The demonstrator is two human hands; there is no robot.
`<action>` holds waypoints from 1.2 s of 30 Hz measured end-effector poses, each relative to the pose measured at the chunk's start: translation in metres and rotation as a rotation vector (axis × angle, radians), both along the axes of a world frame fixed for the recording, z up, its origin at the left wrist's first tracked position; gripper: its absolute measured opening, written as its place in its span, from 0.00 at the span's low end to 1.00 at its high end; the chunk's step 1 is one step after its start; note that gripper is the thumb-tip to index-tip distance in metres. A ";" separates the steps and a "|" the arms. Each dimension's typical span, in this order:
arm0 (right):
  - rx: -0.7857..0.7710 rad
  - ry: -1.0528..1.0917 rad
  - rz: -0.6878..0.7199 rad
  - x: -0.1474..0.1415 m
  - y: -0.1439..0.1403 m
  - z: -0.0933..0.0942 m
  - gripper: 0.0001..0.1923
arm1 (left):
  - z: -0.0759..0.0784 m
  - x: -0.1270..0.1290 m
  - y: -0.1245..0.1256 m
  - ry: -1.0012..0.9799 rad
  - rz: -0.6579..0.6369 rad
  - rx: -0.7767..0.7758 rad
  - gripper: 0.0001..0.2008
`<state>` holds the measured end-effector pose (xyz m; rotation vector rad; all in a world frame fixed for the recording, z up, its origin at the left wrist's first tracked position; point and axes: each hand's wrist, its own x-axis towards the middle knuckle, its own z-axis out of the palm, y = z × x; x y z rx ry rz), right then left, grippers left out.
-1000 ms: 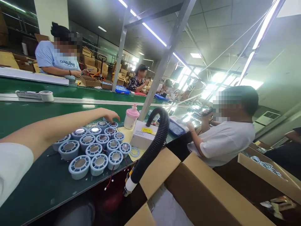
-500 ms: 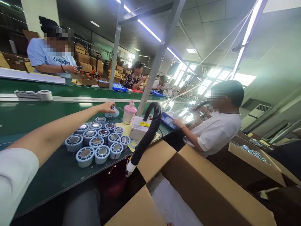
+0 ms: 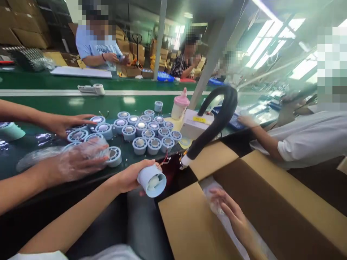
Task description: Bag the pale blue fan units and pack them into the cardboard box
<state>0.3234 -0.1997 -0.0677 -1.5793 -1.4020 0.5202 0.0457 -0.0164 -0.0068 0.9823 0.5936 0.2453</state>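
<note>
My left hand [image 3: 132,177] grips a light blue cylindrical fan housing [image 3: 152,180], tilted so its open end with the pale fan blades faces me. Thin wires trail from its upper side. Over the open carton [image 3: 179,216], my right hand [image 3: 233,213] has its fingers closed on a crumpled clear plastic bag [image 3: 217,207]; the fingertips are somewhat blurred. Beyond my left hand, several more fan housings [image 3: 141,143] stand close together on the green table [image 3: 130,95].
From the left, another person's hands [image 3: 81,159] handle housings and clear plastic wrap. A pink-lidded cup [image 3: 180,104], a white box [image 3: 196,124] and a black flexible hose [image 3: 217,126] stand beyond the carton. A co-worker in a white shirt [image 3: 306,133] sits at right.
My left hand has come back from the far side of the group with a fan housing. My right hand now shows over the carton. Another person's hands and more housings appear at left; the view has shifted.
</note>
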 end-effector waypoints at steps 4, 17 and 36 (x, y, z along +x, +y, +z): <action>0.094 -0.503 0.294 -0.062 0.009 0.029 0.23 | -0.022 -0.010 -0.028 0.094 -0.230 0.048 0.20; -0.214 -0.133 0.341 -0.111 0.032 0.026 0.06 | -0.017 -0.018 -0.049 0.285 -0.166 1.064 0.09; -0.160 0.047 0.229 -0.116 0.026 0.022 0.09 | -0.047 -0.026 -0.039 0.127 -0.134 1.057 0.28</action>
